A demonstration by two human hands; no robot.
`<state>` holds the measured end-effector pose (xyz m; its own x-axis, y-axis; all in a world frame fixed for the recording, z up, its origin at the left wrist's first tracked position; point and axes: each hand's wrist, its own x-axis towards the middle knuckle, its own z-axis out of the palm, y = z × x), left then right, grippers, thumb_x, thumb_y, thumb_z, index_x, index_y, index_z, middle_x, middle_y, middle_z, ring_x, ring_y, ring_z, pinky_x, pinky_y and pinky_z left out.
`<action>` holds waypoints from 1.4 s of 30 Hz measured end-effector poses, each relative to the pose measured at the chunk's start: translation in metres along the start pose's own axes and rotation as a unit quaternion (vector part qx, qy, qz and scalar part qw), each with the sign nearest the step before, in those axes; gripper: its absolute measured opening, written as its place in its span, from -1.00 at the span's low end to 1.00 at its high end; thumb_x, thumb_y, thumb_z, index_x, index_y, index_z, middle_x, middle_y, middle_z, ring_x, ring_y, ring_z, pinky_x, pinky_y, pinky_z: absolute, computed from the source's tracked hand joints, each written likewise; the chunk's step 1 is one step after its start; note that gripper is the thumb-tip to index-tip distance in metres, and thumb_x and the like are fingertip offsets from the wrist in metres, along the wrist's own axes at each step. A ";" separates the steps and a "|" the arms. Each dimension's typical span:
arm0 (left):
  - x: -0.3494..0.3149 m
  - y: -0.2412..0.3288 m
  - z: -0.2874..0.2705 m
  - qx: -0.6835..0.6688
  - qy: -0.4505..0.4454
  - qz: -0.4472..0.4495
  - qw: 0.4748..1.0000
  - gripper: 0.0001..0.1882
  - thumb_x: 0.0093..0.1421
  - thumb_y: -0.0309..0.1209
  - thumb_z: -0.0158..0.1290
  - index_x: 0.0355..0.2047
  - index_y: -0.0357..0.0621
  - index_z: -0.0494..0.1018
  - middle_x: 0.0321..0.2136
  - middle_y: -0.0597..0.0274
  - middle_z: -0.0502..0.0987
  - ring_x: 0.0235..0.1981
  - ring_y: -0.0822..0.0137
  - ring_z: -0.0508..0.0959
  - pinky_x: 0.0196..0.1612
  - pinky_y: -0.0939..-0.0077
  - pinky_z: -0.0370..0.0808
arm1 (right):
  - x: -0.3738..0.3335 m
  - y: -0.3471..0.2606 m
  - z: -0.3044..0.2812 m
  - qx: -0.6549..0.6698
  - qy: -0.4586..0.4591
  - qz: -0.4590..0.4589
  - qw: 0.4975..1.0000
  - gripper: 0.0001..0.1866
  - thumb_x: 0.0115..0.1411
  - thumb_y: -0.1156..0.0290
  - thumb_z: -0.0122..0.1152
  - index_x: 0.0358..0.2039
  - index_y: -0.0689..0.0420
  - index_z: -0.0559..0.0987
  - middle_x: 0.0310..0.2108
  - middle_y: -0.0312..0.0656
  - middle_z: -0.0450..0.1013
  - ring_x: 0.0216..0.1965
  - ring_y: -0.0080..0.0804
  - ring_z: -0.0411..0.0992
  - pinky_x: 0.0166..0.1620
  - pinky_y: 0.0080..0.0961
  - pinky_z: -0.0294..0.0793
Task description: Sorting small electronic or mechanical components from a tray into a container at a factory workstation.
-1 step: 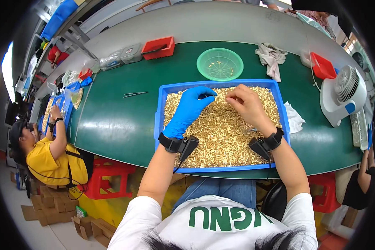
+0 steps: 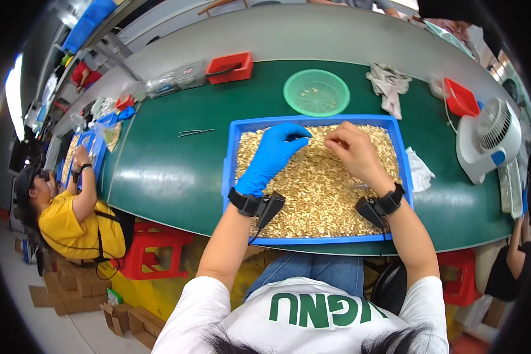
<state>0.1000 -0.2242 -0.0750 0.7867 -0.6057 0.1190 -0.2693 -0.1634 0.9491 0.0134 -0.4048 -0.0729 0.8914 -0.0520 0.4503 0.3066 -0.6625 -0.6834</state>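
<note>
A blue tray full of small brass-coloured metal pieces lies in front of me. Over its far half is my left hand, in a blue glove, thumb and fingertips brought together in a pinch. Just to its right, across a small gap, my bare right hand also pinches. Whatever the fingertips of either hand hold is too small to make out. Near my right wrist a silvery object lies on the pieces, partly hidden. Beyond the tray stands a green plastic basket with a few brass pieces in it.
Tweezers lie left of the tray. At the back are a red bin and a grey cloth. A white cloth and a white fan are on the right. A person in yellow works at the left.
The whole view has shifted slightly. Both hands stay pinched over the same part of the tray, with hardly any movement.
</note>
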 end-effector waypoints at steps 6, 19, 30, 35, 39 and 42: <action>0.002 -0.012 0.013 0.024 -0.017 0.125 0.992 -0.85 -0.02 -0.46 0.12 -0.41 -0.25 0.48 -0.49 0.18 0.50 -0.42 0.39 0.48 -0.33 0.50 0.43 | -0.012 -0.002 -0.002 0.028 -0.001 0.028 0.999 -0.91 -0.02 0.55 0.18 -0.45 0.25 0.50 -0.57 -0.23 0.34 -0.54 -0.49 0.32 -0.47 -0.59 0.28; 0.001 -0.024 -0.017 0.324 0.025 0.159 0.932 -0.79 -0.15 -0.31 0.15 -0.48 -0.14 0.51 -0.46 0.05 0.48 -0.36 0.08 0.50 -0.30 0.19 0.42 | 0.003 -0.003 -0.004 0.191 0.000 0.116 0.975 -0.89 0.02 0.59 0.15 -0.38 0.27 0.51 -0.53 -0.32 0.34 -0.55 -0.64 0.31 -0.48 -0.73 0.30; 0.005 -0.039 -0.010 0.107 0.005 0.099 0.989 -0.84 -0.03 -0.37 0.06 -0.51 -0.23 0.45 -0.59 0.10 0.48 -0.54 0.30 0.45 -0.43 0.38 0.39 | -0.008 -0.008 0.001 0.008 -0.003 -0.031 0.999 -0.91 0.00 0.51 0.14 -0.45 0.25 0.52 -0.57 -0.20 0.35 -0.52 -0.41 0.34 -0.46 -0.54 0.29; 0.012 -0.001 -0.020 -0.143 -0.012 0.014 0.990 -0.84 0.07 -0.39 0.07 -0.40 -0.24 0.47 -0.50 0.31 0.49 -0.49 0.46 0.45 -0.38 0.57 0.40 | 0.005 -0.009 0.003 -0.004 -0.006 -0.037 0.999 -0.88 0.02 0.48 0.16 -0.40 0.23 0.53 -0.52 -0.19 0.38 -0.49 -0.38 0.35 -0.42 -0.53 0.32; 0.012 -0.008 -0.010 -0.283 -0.029 -0.045 0.958 -0.81 0.07 -0.39 0.07 -0.32 -0.22 0.47 -0.46 0.26 0.50 -0.43 0.46 0.48 -0.32 0.60 0.43 | -0.003 -0.004 0.001 0.040 0.000 -0.014 0.999 -0.88 0.05 0.49 0.15 -0.38 0.24 0.53 -0.50 -0.21 0.38 -0.47 -0.43 0.36 -0.41 -0.57 0.34; 0.011 -0.004 0.003 -0.311 -0.050 -0.065 0.947 -0.81 0.08 -0.40 0.07 -0.32 -0.23 0.47 -0.45 0.24 0.50 -0.42 0.45 0.50 -0.30 0.59 0.45 | -0.007 -0.002 -0.004 0.044 -0.003 -0.008 0.999 -0.88 0.05 0.50 0.15 -0.38 0.25 0.53 -0.50 -0.21 0.39 -0.47 -0.45 0.36 -0.41 -0.59 0.34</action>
<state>0.1082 -0.2322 -0.0786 0.7254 -0.6883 -0.0084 0.2295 0.2304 0.9456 0.0048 -0.4057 -0.0724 0.8881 -0.0382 0.4580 0.3478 -0.5956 -0.7241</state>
